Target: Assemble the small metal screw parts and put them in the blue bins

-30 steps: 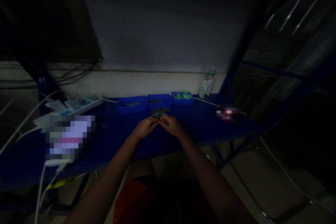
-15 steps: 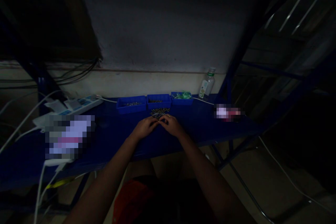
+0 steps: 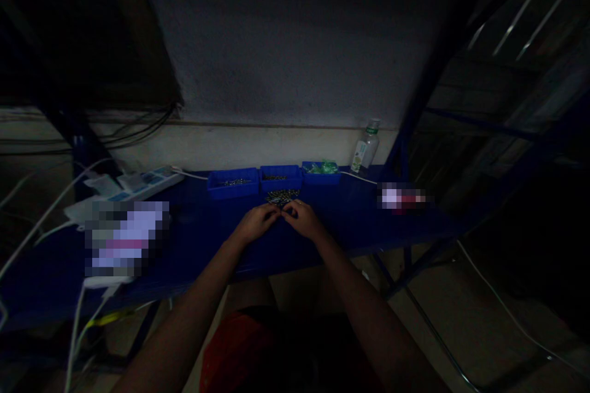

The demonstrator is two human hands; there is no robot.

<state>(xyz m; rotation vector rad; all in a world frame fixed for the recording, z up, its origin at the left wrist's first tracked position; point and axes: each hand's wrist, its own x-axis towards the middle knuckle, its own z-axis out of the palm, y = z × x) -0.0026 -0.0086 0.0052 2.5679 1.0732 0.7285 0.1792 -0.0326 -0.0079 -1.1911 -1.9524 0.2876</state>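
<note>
Left hand (image 3: 259, 222) and right hand (image 3: 302, 220) meet just on the near side of the pile (image 3: 283, 196) of metal bits, fingertips pinched close; whether they grip a bit, one cannot tell. Just behind the pile stands the middle tray (image 3: 282, 185), with the left tray (image 3: 234, 191) behind and left of it, the right tray (image 3: 322, 180) behind and right, and the bottle (image 3: 366, 148) farther right.

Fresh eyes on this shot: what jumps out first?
Likely the left hand and right hand, fingertips close together at mid-picture, just in front of a pile of small metal pieces on the blue table. Next, the bright pixelated patch at the table's left, then three blue trays lined up behind the pile.
</note>
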